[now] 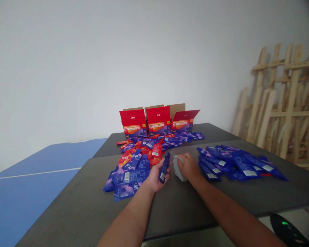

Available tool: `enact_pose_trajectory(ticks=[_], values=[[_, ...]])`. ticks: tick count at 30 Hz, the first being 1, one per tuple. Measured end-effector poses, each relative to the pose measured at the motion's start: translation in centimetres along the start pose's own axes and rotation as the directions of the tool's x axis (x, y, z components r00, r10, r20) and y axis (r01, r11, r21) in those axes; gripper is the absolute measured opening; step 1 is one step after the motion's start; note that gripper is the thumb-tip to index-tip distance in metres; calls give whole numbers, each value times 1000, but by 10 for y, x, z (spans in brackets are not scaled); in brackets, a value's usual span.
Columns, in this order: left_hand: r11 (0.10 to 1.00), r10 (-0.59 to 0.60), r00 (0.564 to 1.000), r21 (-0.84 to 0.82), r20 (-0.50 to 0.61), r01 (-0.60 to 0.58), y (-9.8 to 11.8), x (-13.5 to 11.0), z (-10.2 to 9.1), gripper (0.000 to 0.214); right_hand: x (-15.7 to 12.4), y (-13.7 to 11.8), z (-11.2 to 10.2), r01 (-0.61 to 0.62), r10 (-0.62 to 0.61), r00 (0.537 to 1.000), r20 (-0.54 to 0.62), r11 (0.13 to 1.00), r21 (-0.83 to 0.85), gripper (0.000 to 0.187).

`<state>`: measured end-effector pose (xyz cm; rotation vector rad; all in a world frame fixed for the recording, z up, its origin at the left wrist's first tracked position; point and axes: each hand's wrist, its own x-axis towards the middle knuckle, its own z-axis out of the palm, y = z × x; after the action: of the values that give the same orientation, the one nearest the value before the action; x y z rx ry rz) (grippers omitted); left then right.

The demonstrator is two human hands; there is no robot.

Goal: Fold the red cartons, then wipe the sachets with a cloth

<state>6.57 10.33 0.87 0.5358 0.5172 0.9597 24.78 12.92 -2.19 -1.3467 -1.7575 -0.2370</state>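
My left hand (pixel 155 176) is closed around a dark blue sachet (pixel 164 168), which stands tilted with its printed label towards me. Just to the right, my right hand (pixel 188 167) grips a crumpled pale grey cloth (pixel 179 168) close to the tabletop. A gap separates the cloth from the sachet. Left of my left hand lie loose blue pouches (pixel 130 181), with red pouches (pixel 156 151) mixed in behind them. On the right, a pile of blue pouches (pixel 229 161) lies with white barcode labels showing.
Three open red boxes (pixel 158 120) stand in a row at the back of the dark table (pixel 92 202). A blue table with a white line (pixel 54 171) adjoins on the left. Wooden easels (pixel 285 103) lean against the wall on the right.
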Motion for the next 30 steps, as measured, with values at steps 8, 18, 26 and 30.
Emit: enact_pose_trajectory(ticks=[8,18,26,30], values=[[935,348,918,-6,-190,-356,-1,10,-3,71,-3,-24,-10,140,-142,990,27,989,52,29],[856,501,856,219,-130,-468,-14,19,-6,70,-5,-35,-9,-74,45,990,137,973,217,27],[760,463,879,560,-111,-330,-19,19,-8,41,-7,-29,-10,-188,124,973,195,913,363,26],[742,477,873,578,-100,-339,-19,20,-10,47,-7,-25,-10,-207,123,965,233,900,384,27]])
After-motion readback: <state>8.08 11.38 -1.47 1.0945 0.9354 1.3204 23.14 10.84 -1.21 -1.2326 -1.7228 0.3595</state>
